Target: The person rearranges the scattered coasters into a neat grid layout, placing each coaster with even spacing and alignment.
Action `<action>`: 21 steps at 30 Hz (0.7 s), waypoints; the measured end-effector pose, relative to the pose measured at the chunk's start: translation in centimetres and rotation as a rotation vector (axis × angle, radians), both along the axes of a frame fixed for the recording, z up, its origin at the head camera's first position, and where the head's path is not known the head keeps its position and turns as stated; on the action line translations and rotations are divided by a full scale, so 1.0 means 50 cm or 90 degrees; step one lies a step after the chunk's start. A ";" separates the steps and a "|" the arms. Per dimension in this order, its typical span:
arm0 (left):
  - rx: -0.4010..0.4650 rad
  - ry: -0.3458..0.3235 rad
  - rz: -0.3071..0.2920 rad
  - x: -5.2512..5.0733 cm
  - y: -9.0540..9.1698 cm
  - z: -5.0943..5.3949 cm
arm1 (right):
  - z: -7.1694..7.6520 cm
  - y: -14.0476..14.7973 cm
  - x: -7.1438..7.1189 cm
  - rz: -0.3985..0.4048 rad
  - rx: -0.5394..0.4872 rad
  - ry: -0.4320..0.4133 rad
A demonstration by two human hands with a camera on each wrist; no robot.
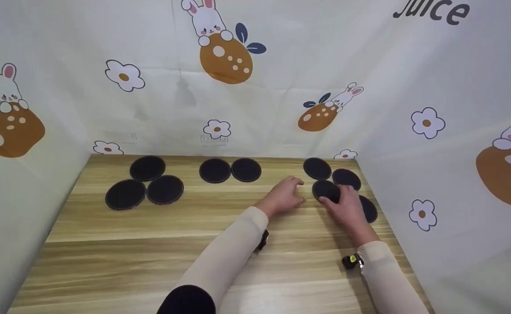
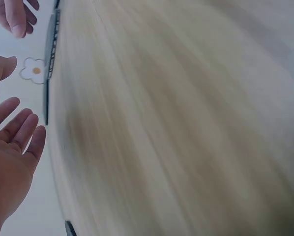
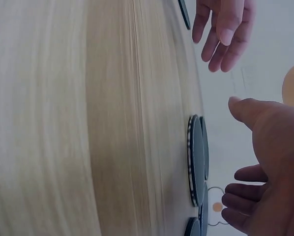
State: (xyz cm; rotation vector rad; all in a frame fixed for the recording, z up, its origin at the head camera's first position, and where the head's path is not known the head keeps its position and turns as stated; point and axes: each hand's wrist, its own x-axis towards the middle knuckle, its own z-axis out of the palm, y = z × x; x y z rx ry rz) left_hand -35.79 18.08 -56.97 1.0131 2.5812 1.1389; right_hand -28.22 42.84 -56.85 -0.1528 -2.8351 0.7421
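My right hand (image 1: 350, 208) is over a round black coaster (image 1: 325, 190) at the right of the table. In the right wrist view, that hand's thumb and fingers are spread, with nothing between them, and a gap shows between them and the coaster (image 3: 197, 160). Close around it lie more black coasters (image 1: 317, 168), (image 1: 347, 179), (image 1: 369, 209), the last partly hidden by the right hand. My left hand (image 1: 282, 197) hovers left of this group, fingers loosely bent and holding nothing; the left wrist view shows its palm (image 2: 9, 167) and parted fingers.
Three black coasters (image 1: 165, 189) form a cluster at the back left, and two more (image 1: 215, 170) sit side by side at the back middle. Printed cloth walls (image 1: 163, 113) enclose the wooden table (image 1: 120, 253). A dark round shape (image 1: 187, 301) covers part of the left sleeve.
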 end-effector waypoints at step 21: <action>-0.076 0.086 -0.017 -0.024 0.135 -0.018 | -0.029 0.042 -0.021 0.009 0.094 -0.064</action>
